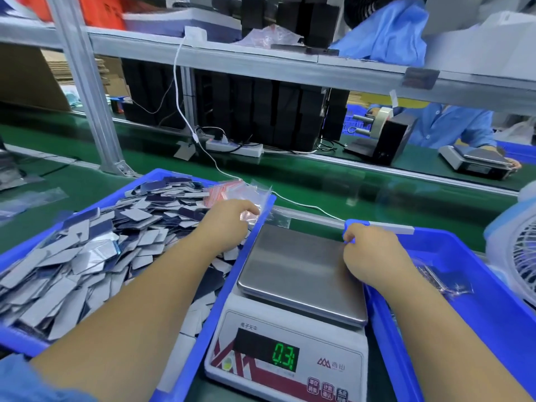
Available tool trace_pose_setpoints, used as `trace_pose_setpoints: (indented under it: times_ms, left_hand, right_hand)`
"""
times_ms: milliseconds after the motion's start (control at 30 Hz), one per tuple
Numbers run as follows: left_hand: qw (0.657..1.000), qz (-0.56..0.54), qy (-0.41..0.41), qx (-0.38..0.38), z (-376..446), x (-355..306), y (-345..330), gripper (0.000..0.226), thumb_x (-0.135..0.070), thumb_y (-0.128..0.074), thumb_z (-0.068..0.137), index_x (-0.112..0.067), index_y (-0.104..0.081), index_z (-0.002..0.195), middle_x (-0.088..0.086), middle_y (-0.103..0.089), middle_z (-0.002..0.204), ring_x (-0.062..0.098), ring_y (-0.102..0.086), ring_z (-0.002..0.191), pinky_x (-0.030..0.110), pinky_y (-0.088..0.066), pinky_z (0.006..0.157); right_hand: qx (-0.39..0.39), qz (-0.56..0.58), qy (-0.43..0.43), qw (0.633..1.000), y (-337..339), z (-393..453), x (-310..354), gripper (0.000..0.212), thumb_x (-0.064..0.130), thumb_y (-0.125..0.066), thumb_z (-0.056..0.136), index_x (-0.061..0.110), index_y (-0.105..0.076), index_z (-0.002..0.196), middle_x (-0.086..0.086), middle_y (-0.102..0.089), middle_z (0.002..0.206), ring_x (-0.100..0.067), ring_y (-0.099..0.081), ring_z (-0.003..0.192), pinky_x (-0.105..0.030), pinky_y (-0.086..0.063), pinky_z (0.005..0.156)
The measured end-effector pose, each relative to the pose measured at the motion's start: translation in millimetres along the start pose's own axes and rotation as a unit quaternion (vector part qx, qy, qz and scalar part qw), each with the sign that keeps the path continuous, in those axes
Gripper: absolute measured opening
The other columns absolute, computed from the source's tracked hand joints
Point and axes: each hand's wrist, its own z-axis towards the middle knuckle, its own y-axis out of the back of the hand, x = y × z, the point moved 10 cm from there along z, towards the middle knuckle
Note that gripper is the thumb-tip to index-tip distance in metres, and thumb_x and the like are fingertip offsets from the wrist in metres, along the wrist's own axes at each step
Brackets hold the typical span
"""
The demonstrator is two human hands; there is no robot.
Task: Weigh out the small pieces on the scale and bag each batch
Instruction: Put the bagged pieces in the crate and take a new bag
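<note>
In the head view, the scale [293, 303] is seen at the centre, between two blue trays. Its steel pan [301, 271] is bare, although a small green number is shown on the display [285, 356].

The small pieces [87, 250] are heaped in the left tray [185, 355], at about 9 o'clock from the scale. A stack of clear bags [232, 192] with red print is lying at the far corner of this tray, at about 11 o'clock from the pan. The left hand [229, 221] is placed at this stack, and its fingers are curled on one thin bag. This hand is plainly the nearer one to both the bags and the pieces.

The right hand [365, 253] is resting at the right edge of the pan, beside the right tray [452, 329], in which some filled bags [441, 278] are seen. Its fingers are curled together, but whether something is pinched cannot be told.

It is judged that a bag is being taken, and the pieces, at 9 o'clock from the pan, are not yet weighed.
</note>
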Motion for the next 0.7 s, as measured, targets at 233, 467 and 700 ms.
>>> trace_pose_setpoints:
  times_ms: [233,467,700]
  left_hand:
    - [0.982,0.155,-0.038,0.106,5.6,-7.4,-33.4,0.067,-0.004,-0.034,0.093,-0.049,-0.053,0.139,-0.001,-0.047,0.150,0.028,-0.026,0.137,0.039,-0.025,0.091]
    - [0.990,0.134,-0.003,0.037,5.7,-6.3,-13.0,0.045,-0.009,-0.045,0.094,-0.036,-0.070,0.119,-0.001,-0.066,0.122,0.027,-0.048,0.126,0.036,-0.035,0.096]
    - [0.995,0.013,0.076,-0.061,-1.5,13.6,34.6,0.045,-0.009,-0.048,0.092,-0.024,-0.063,0.131,0.000,-0.063,0.131,0.026,-0.055,0.119,0.041,-0.044,0.105]
  right_hand:
    - [-0.008,0.017,0.042,0.999,2.1,-4.7,18.1,0.028,0.010,-0.042,0.088,0.021,-0.061,0.107,-0.008,-0.061,0.108,-0.035,-0.048,0.106,-0.037,-0.047,0.084]
    - [0.006,0.036,0.045,0.998,-0.5,-5.4,18.2,0.024,0.010,-0.043,0.089,0.023,-0.060,0.101,-0.004,-0.060,0.107,-0.032,-0.050,0.105,-0.036,-0.048,0.084]
    - [0.010,0.034,0.055,0.998,0.4,-5.6,18.8,0.022,0.009,-0.046,0.090,0.028,-0.057,0.092,-0.003,-0.065,0.102,-0.032,-0.054,0.100,-0.036,-0.049,0.083]
